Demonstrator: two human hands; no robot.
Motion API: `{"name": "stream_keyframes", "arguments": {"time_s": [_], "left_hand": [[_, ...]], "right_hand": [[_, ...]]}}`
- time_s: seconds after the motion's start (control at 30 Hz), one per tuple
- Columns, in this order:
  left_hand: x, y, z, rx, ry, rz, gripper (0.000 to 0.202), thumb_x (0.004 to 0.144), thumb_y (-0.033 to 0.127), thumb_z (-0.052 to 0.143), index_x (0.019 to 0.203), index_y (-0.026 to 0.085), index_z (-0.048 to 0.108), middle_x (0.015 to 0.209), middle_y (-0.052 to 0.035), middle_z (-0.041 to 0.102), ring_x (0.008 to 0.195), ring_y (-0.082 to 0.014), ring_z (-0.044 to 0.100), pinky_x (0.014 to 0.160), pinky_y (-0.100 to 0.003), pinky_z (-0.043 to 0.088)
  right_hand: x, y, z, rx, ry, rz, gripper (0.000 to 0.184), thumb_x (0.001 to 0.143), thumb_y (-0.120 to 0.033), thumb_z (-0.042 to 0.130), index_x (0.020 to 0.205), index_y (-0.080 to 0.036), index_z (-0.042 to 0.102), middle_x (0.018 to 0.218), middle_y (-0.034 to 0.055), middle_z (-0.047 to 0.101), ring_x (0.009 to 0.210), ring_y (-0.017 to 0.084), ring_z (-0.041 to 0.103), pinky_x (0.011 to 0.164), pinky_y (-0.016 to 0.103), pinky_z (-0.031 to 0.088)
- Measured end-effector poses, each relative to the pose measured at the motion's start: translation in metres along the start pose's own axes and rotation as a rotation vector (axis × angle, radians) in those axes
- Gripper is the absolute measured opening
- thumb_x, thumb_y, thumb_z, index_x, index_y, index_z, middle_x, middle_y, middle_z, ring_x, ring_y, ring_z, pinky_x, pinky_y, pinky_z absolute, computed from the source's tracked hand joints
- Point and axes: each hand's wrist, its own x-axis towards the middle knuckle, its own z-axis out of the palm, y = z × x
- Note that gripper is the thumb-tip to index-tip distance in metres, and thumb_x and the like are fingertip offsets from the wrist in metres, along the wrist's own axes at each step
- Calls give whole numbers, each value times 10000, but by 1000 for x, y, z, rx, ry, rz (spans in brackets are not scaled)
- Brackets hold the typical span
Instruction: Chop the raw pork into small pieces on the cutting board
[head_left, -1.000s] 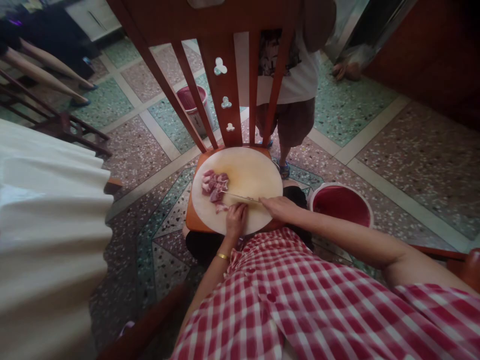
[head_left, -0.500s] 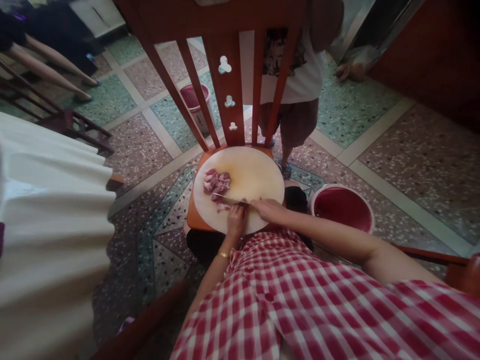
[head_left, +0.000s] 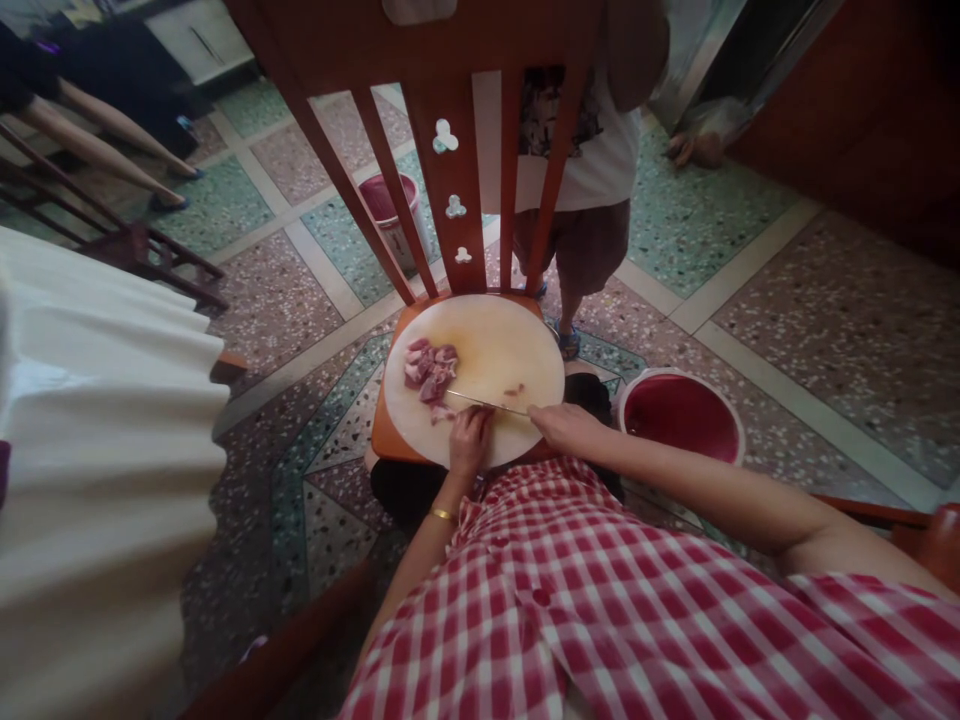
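Noted a red-brown wooden chair (head_left: 454, 170) straight ahead, backrest on the far side, and a pale draped cloth (head_left: 112, 430) at left. Saw a person (head_left: 592, 240) in a white top and brown shorts beyond the backrest. Found a round, pale cutting board (head_left: 510, 340) on the chair seat. Logged a red-lined tub (head_left: 682, 415) on the floor, right of the seat.

Saw the right hand (head_left: 564, 428) closed round the handle of a knife (head_left: 506, 408) at the board's near right. Saw the left hand (head_left: 470, 440) low over the near side, fingers curled together; could not tell whether gripping anything underneath.

Placed the cut meat (head_left: 431, 368) on the board's left part, beyond and leftward of the left hand, so nearer to that hand than to the right. Traced the knife's long axis leftward and slightly away from the right hand, across just beyond the left fingertips, tip near the pile's lower edge.

Marked a thin pink strip (head_left: 442, 412) between pile and left hand, and small scraps (head_left: 514, 390) beyond the blade.
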Motion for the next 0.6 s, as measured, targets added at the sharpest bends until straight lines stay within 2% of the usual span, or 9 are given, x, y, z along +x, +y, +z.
{"name": "stream_keyframes", "arguments": {"time_s": [0.17,0.27,0.4,0.47,0.6], "left_hand": [[-1,-4,6,7,-27,5,199,874,184,465,981,186,633,915,-82,634,882,-189,587,804,-345,495],[-1,-7,9,-3,-27,8,197,873,181,470,981,179,634,899,-84,633,865,-190,586,785,-343,497],[-3,-9,12,20,-41,4,196,879,185,461,966,167,636,886,-88,631,834,-190,586,764,-343,497],[-4,-10,12,38,-51,5,199,881,183,457,963,166,637,884,-87,632,837,-191,585,765,-341,497],[-1,-7,10,50,-37,3,185,876,188,469,941,174,642,870,-75,634,838,-188,586,777,-338,494]], "right_hand": [[-6,-6,3,3,-39,27,296,884,-151,346,1144,-140,485,933,144,670,878,233,640,683,290,441],[10,-11,4,42,2,-7,353,889,-174,355,1227,-142,453,979,137,667,910,232,633,723,298,445],[35,-17,8,73,54,-64,449,881,-126,320,1322,-168,389,1053,121,656,960,216,618,763,303,441],[37,-12,11,61,52,-81,440,882,-134,322,1312,-167,407,1045,122,659,956,215,620,762,302,442],[22,13,12,3,5,-71,381,885,-184,368,1251,-157,469,983,124,674,915,215,631,740,292,444]]}}
